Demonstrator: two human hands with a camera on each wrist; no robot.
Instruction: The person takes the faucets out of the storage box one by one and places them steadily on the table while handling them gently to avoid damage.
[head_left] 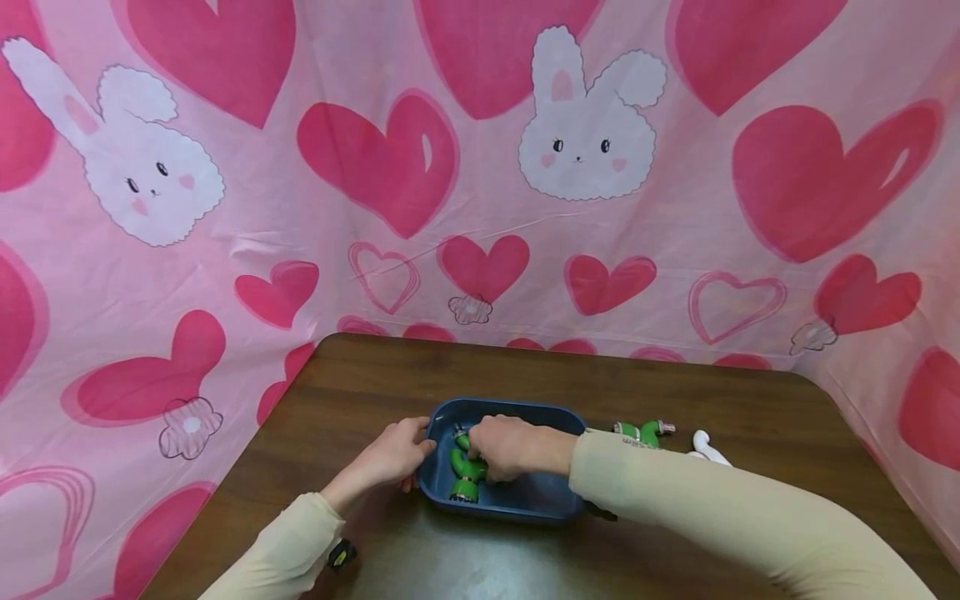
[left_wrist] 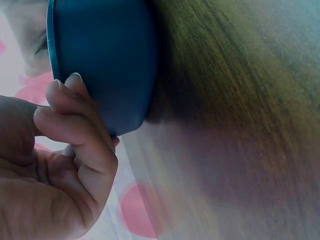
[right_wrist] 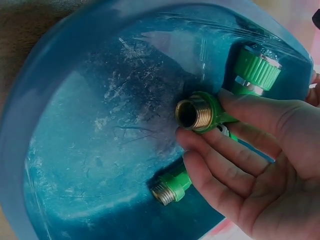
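Note:
A blue plastic basin sits on the wooden table. My left hand holds its left end; in the left wrist view curled fingers lie against the outer wall by the rim. My right hand reaches into the basin. Its thumb and fingers pinch a green faucet with a brass threaded end, and a ribbed green outlet with a chrome ring shows beyond the thumb. A second green faucet with a threaded metal end lies on the basin floor, partly hidden behind the fingers.
To the right of the basin, another green faucet with a metal end lies on the table, partly behind the right sleeve. Beside it is a white curved piece, also partly covered. A pink cloth with hearts and rabbits hangs around the table.

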